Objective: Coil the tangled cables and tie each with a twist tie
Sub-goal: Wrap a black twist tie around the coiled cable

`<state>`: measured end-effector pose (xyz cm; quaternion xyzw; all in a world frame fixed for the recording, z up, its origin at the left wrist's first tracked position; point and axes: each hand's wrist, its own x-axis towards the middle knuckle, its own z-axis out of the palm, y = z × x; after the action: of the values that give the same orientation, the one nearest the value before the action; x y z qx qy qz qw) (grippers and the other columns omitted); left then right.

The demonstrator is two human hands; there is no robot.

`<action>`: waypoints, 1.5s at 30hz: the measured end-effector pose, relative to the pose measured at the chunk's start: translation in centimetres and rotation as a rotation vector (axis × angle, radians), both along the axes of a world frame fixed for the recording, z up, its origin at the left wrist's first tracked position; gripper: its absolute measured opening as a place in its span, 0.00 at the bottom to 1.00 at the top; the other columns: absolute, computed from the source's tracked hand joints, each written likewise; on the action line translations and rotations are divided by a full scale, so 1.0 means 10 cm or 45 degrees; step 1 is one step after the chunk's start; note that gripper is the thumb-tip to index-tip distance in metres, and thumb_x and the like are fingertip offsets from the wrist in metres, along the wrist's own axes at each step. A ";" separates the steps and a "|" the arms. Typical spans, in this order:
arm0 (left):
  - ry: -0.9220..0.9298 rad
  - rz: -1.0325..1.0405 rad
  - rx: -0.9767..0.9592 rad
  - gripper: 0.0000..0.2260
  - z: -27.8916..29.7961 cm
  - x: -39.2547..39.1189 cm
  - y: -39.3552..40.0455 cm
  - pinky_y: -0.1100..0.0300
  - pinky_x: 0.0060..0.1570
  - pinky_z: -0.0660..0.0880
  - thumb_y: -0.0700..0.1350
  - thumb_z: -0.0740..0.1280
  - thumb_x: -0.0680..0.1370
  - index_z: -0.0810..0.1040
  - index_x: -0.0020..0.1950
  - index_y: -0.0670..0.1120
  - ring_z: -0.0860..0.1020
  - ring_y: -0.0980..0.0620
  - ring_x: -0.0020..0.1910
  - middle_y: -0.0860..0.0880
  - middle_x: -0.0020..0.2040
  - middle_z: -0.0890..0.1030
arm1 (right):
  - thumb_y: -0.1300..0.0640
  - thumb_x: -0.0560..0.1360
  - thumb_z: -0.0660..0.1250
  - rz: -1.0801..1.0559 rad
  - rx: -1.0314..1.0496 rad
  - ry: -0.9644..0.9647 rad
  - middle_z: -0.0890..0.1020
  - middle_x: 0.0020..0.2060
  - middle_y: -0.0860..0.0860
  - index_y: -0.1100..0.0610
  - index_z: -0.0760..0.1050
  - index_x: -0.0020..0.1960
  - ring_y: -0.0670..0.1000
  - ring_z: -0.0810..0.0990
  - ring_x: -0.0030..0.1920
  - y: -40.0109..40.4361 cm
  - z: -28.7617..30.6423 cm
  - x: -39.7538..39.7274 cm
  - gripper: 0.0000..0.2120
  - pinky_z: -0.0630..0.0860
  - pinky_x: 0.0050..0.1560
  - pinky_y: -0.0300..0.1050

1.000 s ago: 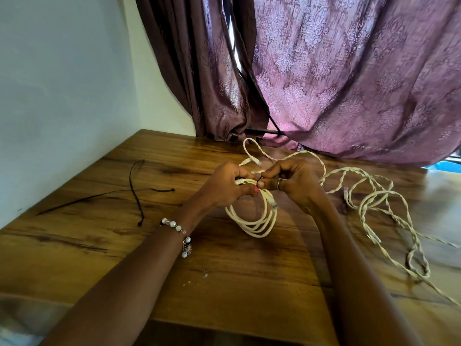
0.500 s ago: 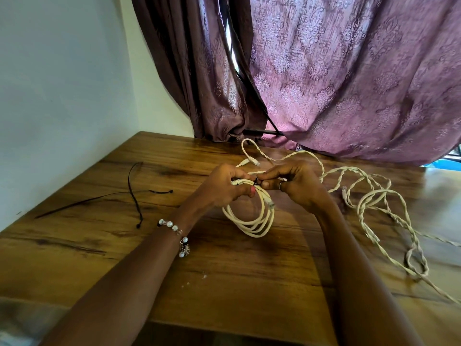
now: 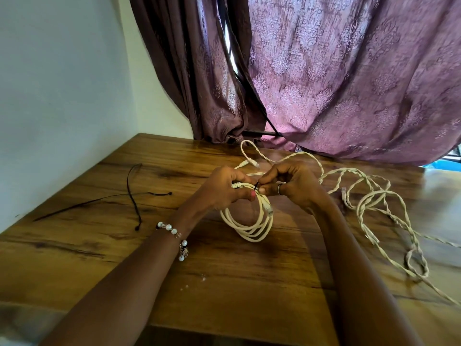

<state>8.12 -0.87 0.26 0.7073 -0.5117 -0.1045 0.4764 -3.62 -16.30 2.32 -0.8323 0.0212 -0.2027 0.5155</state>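
Wood grain runs across the table point(image 3: 104, 248) under your arms, with a pale wall on your left and a plum patterned curtain point(image 3: 349, 78) hanging behind it. Just above the middle of that table you hold the coiled cable point(image 3: 249, 227), a cream bundle of several loops whose lower arc hangs down toward the wood while its top is gathered between your two hands. Your left hand point(image 3: 222, 189) grips the top of the coil, fingers curled round the bunched strands and thumb pressed over them. Your right hand point(image 3: 290, 183) meets it from the other side, thumb and forefinger pinched together on a short black twist tie point(image 3: 256, 187) that sits on the strands at the top of the coil; how far the tie wraps round them you cannot tell from here. A plug end of the coil lies against its right side, below your right hand.

Beyond your right wrist the tangled cables point(image 3: 374, 203), cream and twisted round each other, sprawl over the right part of the table, with two connector ends lying near the curtain just past your knuckles. Well apart to your left, thin black ties point(image 3: 132, 193) lie crossed on the wood. A beaded bracelet point(image 3: 174, 236) circles your left wrist.
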 end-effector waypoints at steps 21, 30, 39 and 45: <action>0.059 0.044 0.052 0.07 0.03 -0.01 0.04 0.67 0.28 0.67 0.40 0.75 0.70 0.85 0.46 0.41 0.71 0.61 0.28 0.46 0.37 0.82 | 0.65 0.66 0.76 -0.060 -0.422 -0.010 0.85 0.42 0.47 0.58 0.84 0.47 0.46 0.83 0.44 0.03 0.05 0.03 0.10 0.81 0.47 0.42; 0.635 -0.153 -0.086 0.06 0.11 -0.04 0.13 0.66 0.31 0.73 0.34 0.62 0.78 0.80 0.49 0.38 0.73 0.54 0.31 0.51 0.32 0.83 | 0.67 0.69 0.73 -0.071 -0.330 -0.034 0.84 0.41 0.49 0.60 0.83 0.48 0.48 0.83 0.43 0.05 0.07 0.00 0.09 0.78 0.40 0.34; 0.622 0.047 -0.125 0.09 0.05 -0.10 0.04 0.65 0.34 0.73 0.34 0.61 0.79 0.80 0.49 0.41 0.75 0.54 0.34 0.46 0.37 0.81 | 0.68 0.67 0.75 -0.073 -0.323 0.000 0.85 0.39 0.50 0.58 0.83 0.45 0.47 0.83 0.40 0.04 0.09 0.00 0.09 0.80 0.41 0.39; 0.617 0.197 -0.191 0.08 0.08 -0.18 -0.02 0.62 0.31 0.71 0.36 0.60 0.80 0.78 0.51 0.44 0.74 0.54 0.33 0.45 0.38 0.78 | 0.70 0.67 0.74 -0.048 -0.242 0.076 0.83 0.36 0.53 0.59 0.82 0.44 0.44 0.81 0.37 0.03 0.11 -0.02 0.10 0.81 0.41 0.41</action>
<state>6.34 -1.06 1.08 0.6614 -0.3333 -0.1957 0.6427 -3.77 -16.04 3.45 -0.8826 0.0328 -0.1886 0.4293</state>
